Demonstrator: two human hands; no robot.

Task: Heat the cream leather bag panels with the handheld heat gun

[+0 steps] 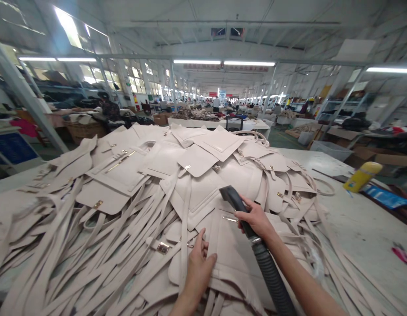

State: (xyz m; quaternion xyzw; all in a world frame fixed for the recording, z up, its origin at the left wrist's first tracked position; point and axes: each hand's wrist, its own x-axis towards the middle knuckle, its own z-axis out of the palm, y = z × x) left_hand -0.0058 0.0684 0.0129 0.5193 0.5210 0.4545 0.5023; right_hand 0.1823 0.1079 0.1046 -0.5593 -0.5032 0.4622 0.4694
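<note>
A large heap of cream leather-like bag pieces (203, 197) with long straps and gold clasps covers the table. My right hand (256, 218) is wrapped round a black ribbed hose with a flat nozzle (233, 196), which points up and left above a cream panel. Resting at the left edge of that same panel (233, 254), my left hand (200, 263) has its fingers apart and nothing gripped in it. Left of it lies a strap with a gold clasp (163, 248).
On the right of the pale table (361, 219) are a yellow bottle (363, 176), a blue item (386, 196) and a pink-handled tool (402, 255). Beyond are cardboard boxes (381, 156), a clear bin (331, 150) and a person (109, 109) at the left.
</note>
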